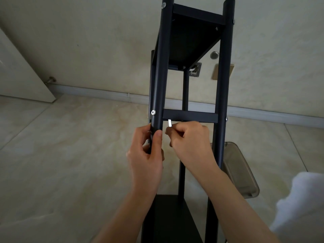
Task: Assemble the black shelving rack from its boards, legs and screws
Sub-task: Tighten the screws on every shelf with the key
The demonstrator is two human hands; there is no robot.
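Rack [191,41] stands on the floor before you, stiff, tall and likely tippy. Your left hand [147,155] wraps the front leg [160,71]; keep it there while your right hand [191,142] pinches the hex key [169,123] under the crossbar [190,115].

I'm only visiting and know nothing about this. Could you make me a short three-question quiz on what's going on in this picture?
1. True or false: the left hand grips a black leg of the rack.
2. What does the right hand pinch? A) a small silver tool B) a hammer C) a board
3. Fill in: the tool's tip points up at the underside of the ___ between the two near legs.

Key: 1 true; 2 A; 3 crossbar.
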